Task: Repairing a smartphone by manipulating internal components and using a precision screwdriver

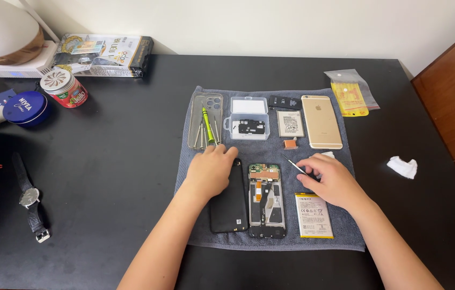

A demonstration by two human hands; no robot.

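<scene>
Grey towel (195, 236) bearing opened phone (265, 201), likely light, fragile; grip its edges.
Left hand (210, 171) resting flat, loose, on black back cover (229, 207) beside phone; right hand (330, 179) pinching thin tool (293, 164).

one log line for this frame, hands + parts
left hand: resting on black back cover | right hand: holding tweezers | opened phone: between hands on grey towel

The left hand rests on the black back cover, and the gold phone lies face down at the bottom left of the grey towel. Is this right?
Not quite. In the head view the gold phone lies at the top right of the grey towel. The left hand does rest on the black back cover.
</scene>
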